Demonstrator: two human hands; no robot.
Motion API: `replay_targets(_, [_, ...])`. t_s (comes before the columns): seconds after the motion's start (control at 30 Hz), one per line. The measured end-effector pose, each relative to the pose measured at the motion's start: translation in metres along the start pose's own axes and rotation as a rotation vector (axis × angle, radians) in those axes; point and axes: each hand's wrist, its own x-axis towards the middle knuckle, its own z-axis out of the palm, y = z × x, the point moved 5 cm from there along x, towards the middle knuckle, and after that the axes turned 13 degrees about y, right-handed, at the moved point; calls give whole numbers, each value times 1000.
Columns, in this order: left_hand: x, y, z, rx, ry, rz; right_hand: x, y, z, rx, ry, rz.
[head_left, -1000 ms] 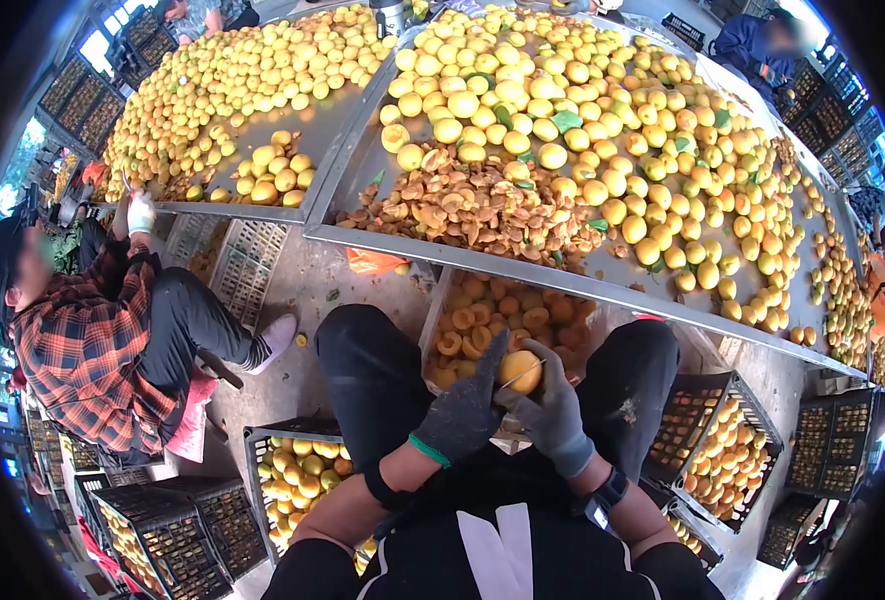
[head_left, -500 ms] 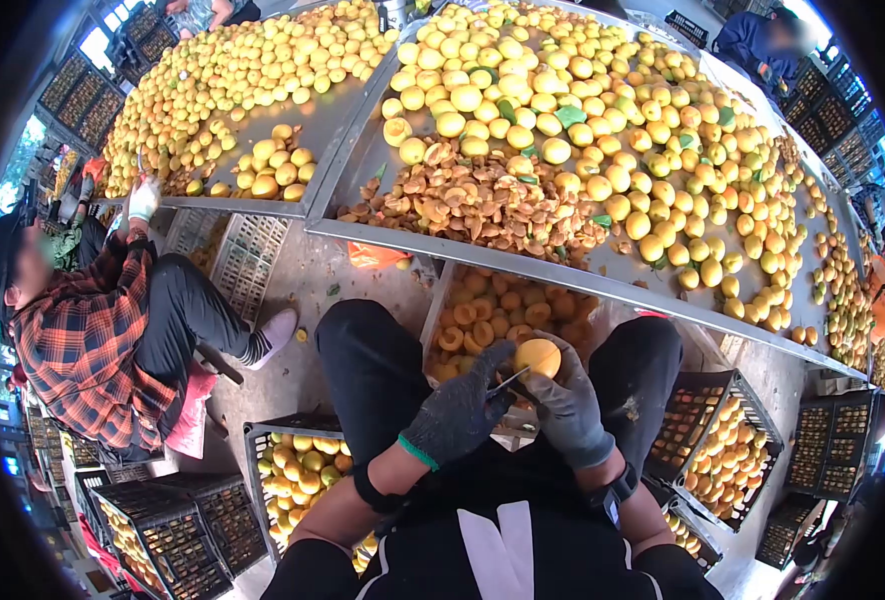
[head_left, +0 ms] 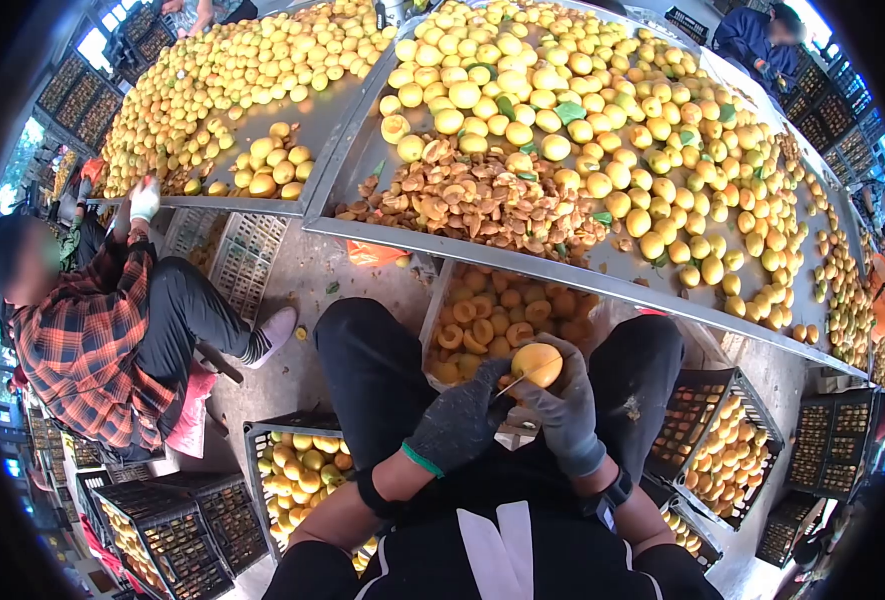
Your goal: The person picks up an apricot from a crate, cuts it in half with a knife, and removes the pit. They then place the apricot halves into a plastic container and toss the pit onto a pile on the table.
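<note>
My right hand point(head_left: 566, 408), in a grey glove, is closed around a yellow apricot point(head_left: 537, 364) above my lap. A thin line, perhaps a cut, runs over the fruit's face. My left hand point(head_left: 455, 420), in a dark glove with a green cuff, grips a small knife point(head_left: 508, 387); its thin blade meets the apricot's lower left side, and its handle is hidden in the fingers. A bit of orange flesh shows near the left fingertips. Between my knees, just beyond both hands, stands a crate of halved apricots point(head_left: 483, 316).
A metal-edged table point(head_left: 433, 245) bears many whole apricots point(head_left: 653, 190) and a heap of brown pieces point(head_left: 483, 200). Crates of apricots point(head_left: 303, 470) point(head_left: 728, 455) flank my legs. At left sits a co-worker in a plaid shirt point(head_left: 88, 345); other people are farther off.
The apricot has turned a little in my right hand, and a line now shows across it. My left hand and the knife have shifted slightly. The co-worker's gloved hand at left has moved slightly.
</note>
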Motion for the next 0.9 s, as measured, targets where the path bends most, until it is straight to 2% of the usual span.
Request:
replay_targets(0.07, [-1,-6,3,156,-44,-15,0,1,0,-27,-5,10])
replay_targets(0.17, [1,-19,8,167,-25,2,0,3,2,-77,-22,58])
replay_targets(0.23, [1,-23,11,115,3,15,0,4,3,-189,-7,8])
replay_targets(0.4, [5,-19,7,30,19,40,7,4,3,-83,-44,-27])
replay_targets(0.47, [3,-17,2,235,-28,44,8,4,2,-91,-71,-46])
replay_targets(0.57, [1,-11,-6,267,-40,-59,9,0,2,-22,-91,-15])
replay_targets(0.6, [-1,-9,-9,266,-43,-59,11,3,-1,127,-48,127])
replay_targets(0.63, [0,-5,-18,141,65,-60,12,6,-4,275,-8,268])
replay_targets(0.67, [1,-4,-25,16,175,-60,13,7,-7,275,-9,265])
replay_targets(0.73, [7,-6,-24,-21,125,-58,9,14,-2,420,-194,365])
replay_targets(0.8, [13,-6,-21,-57,75,-52,6,22,5,351,-203,365])
replay_targets(0.87, [20,1,-18,-50,117,64,5,23,7,282,-210,360])
replay_targets(0.9, [22,3,-19,-52,113,67,1,24,6,270,-242,435])
